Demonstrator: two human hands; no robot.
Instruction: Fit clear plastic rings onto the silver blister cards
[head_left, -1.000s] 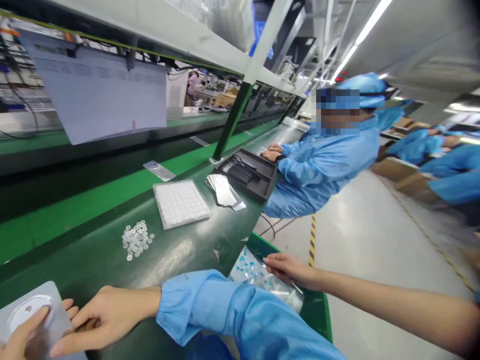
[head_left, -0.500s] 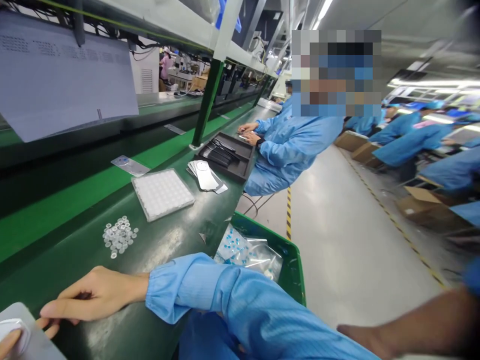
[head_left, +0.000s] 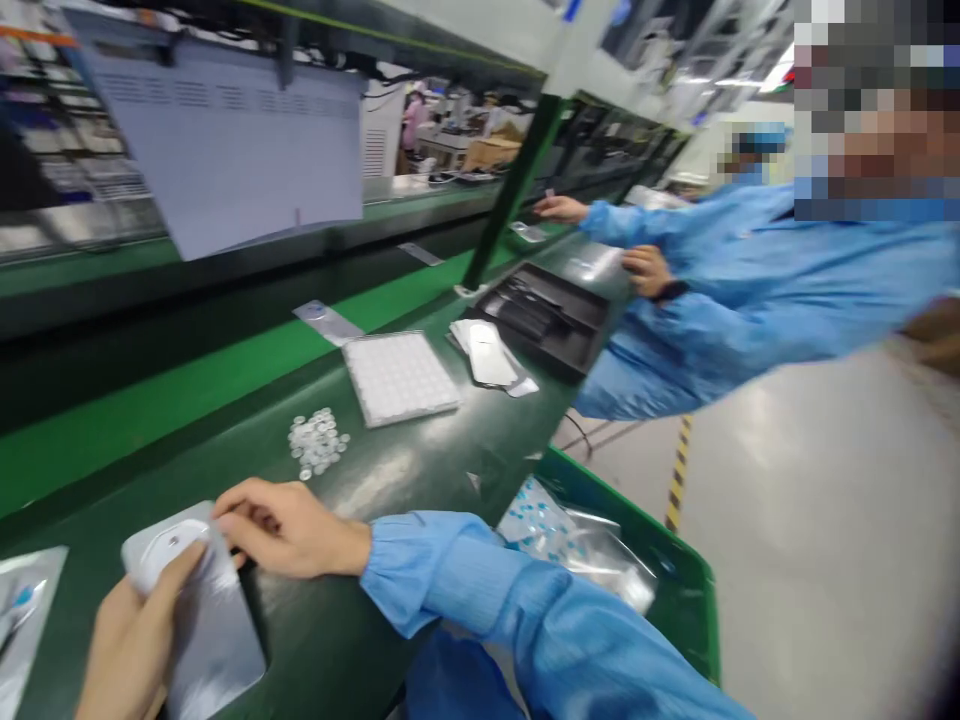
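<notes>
Head view: the left hand (head_left: 124, 650) grips a flat grey metal plate (head_left: 214, 625) from its near end, with the thumb laid across the white oval inset (head_left: 161, 555) at the plate's far end. The right hand (head_left: 292, 525), coming out of a blue sleeve (head_left: 480, 590), has its fingers curled tight and pinches the plate's far edge just beside the oval. The plate sits low over the near part of the dark green workbench (head_left: 390, 480). Beyond the right hand lie a small heap of clear round discs (head_left: 319, 442) and a white gridded tray (head_left: 401, 375). A green bin (head_left: 679, 590) holding clear plastic bags (head_left: 559, 530) stands to the right.
</notes>
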